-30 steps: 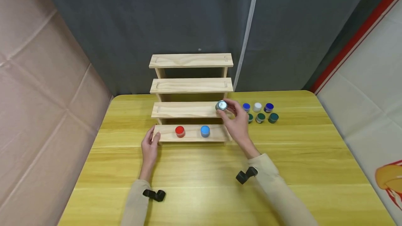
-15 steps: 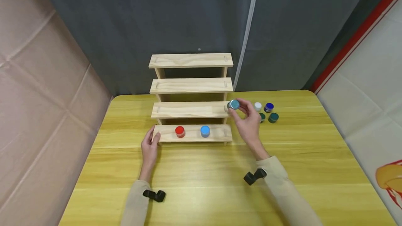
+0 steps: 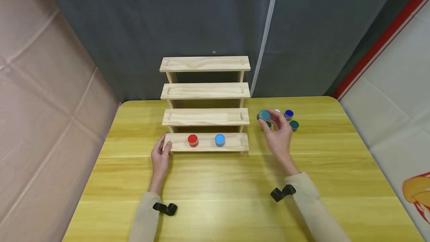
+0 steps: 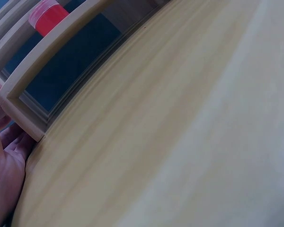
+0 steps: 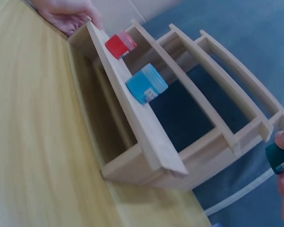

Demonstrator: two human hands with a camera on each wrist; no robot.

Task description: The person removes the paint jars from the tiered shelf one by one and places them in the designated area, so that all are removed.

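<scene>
A four-step wooden display shelf stands on the table. My left hand grips the left end of its lowest step, thumb on top. On that step sit a red paint jar and, to its right, a light blue paint jar. Right of the shelf, my right hand pinches a dark teal jar between thumb and fingers, raised above the table. The right wrist view shows this teal jar at its right edge, with a pale label. The red jar also appears in the left wrist view.
Around the right hand, a white-lidded jar, a dark blue jar and a green jar stand on the table. Another green jar is partly covered by the hand. A grey curtain hangs behind.
My right hand has carried the teal jar rightward, from the right end of the second step from the bottom to over the group of jars. My left hand has stayed put.
</scene>
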